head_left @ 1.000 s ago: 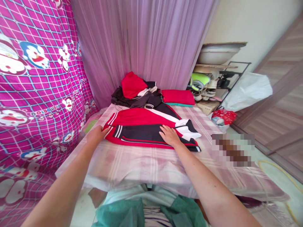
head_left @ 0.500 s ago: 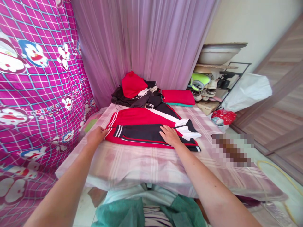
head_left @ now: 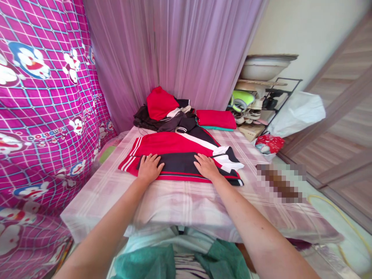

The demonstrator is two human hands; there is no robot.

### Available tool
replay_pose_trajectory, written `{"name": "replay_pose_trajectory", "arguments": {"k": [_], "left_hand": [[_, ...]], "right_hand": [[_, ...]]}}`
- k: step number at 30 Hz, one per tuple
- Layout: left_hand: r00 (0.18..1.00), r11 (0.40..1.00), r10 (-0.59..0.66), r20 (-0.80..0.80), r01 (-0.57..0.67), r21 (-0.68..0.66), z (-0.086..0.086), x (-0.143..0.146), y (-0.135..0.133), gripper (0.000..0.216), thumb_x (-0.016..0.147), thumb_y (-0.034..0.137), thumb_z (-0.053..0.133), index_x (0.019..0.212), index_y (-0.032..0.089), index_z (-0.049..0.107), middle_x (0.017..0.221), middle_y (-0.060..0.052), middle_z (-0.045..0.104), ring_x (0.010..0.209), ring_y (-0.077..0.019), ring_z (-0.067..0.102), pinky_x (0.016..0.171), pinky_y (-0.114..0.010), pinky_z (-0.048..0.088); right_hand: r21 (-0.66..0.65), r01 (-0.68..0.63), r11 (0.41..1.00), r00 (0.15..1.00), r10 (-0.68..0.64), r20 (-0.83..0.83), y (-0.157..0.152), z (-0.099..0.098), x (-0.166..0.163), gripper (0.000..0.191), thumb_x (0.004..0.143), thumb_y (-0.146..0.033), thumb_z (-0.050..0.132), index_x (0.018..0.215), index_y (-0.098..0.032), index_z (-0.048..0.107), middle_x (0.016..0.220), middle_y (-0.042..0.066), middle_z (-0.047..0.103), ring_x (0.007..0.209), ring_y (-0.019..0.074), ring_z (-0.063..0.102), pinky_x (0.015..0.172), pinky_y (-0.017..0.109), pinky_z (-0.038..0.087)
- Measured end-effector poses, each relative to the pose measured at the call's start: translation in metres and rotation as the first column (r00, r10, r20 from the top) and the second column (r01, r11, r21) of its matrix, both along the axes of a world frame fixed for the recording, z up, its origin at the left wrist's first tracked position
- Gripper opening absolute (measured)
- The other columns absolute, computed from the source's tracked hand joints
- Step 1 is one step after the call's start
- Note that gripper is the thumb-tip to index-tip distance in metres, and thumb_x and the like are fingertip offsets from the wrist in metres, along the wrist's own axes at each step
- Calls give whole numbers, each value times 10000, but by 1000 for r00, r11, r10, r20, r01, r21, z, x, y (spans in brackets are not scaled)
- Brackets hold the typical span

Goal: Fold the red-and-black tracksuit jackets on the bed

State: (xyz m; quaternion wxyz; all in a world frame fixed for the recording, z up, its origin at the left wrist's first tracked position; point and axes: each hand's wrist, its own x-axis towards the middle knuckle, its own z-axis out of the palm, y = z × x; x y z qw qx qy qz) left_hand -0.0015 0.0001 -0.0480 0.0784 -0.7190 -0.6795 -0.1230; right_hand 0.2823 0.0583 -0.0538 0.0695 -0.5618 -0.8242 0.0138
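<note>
A red, white and black jacket (head_left: pixel 168 143) lies spread on the table, its striped red hem toward the left and its white collar toward the right. One black sleeve (head_left: pixel 177 162) is laid across its near side. On the left part of that sleeve rests my left hand (head_left: pixel 150 168), palm down with fingers spread, covering the cuff. My right hand (head_left: pixel 205 166) lies flat on the sleeve further right, fingers apart. Neither hand grips the cloth. The other black sleeve (head_left: pixel 203 133) stretches out behind the jacket.
A checked cloth covers the table (head_left: pixel 180 201). At the back sit a heap of red and black clothes (head_left: pixel 162 106) and a folded red garment (head_left: pixel 216 119) on a green one. A shoe rack (head_left: pixel 261 104) stands at the right; a cartoon-print curtain (head_left: pixel 58 116) hangs at the left.
My left hand has let go of the jacket's left hem and moved right onto the sleeve, where it now lies flat. My right hand stays on the sleeve.
</note>
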Motion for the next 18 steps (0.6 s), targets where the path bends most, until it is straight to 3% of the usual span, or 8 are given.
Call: {"name": "replay_pose_trajectory", "arguments": {"k": [4, 7, 10, 12, 15, 18], "left_hand": [[1000, 1000, -11, -7, 11, 7, -3, -3, -1, 493, 961, 459, 375, 1336, 236, 604, 1428, -98, 571, 1380, -323, 421, 1165, -540, 223], [1000, 1000, -11, 19, 11, 0, 0, -3, 0, 496, 951, 453, 388, 1334, 229, 609, 1424, -103, 574, 1376, -333, 422, 1164, -551, 218], [1000, 1000, -2, 19, 2, -2, 0, -2, 1, 485, 940, 446, 407, 1336, 251, 608, 1422, -88, 579, 1370, -326, 429, 1165, -540, 215], [1000, 1000, 1, 6, -1, -3, 0, -3, 1, 487, 942, 444, 399, 1338, 253, 606, 1425, -82, 577, 1370, -322, 430, 1164, -531, 218], [1000, 1000, 0, -20, 0, -13, 0, -4, 1, 500, 950, 453, 370, 1339, 244, 604, 1425, -82, 577, 1373, -317, 427, 1164, -522, 216], [1000, 1000, -2, -22, 1, -14, -1, -4, 1, 514, 952, 453, 359, 1341, 221, 602, 1426, -94, 575, 1374, -321, 425, 1168, -521, 204]], "right_hand": [[-12, 73, 997, 997, -73, 7, -3, 8, -11, 518, 1013, -403, 300, 1486, -231, 424, 1590, 97, 349, 1460, 254, 301, 1181, 512, 214], [-4, 94, 996, 993, -94, -65, -10, 18, -37, 541, 1013, -419, 294, 1511, -226, 378, 1607, 109, 307, 1473, 269, 270, 1180, 541, 194], [17, -48, 999, 990, 50, -130, -17, 23, -65, 555, 1015, -450, 282, 1527, -247, 346, 1615, 94, 291, 1482, 248, 251, 1189, 512, 191], [-34, -118, 992, 986, 113, -120, -20, 21, -75, 555, 1013, -464, 293, 1517, -244, 370, 1609, 94, 307, 1476, 246, 270, 1189, 500, 202], [-94, -134, 987, 988, 125, -96, -22, 15, -69, 558, 1011, -477, 299, 1498, -227, 409, 1593, 95, 342, 1467, 241, 296, 1194, 477, 208], [-80, -125, 989, 989, 118, -84, -22, 11, -42, 551, 1011, -471, 304, 1493, -232, 421, 1590, 73, 350, 1474, 224, 282, 1199, 461, 210]]}}
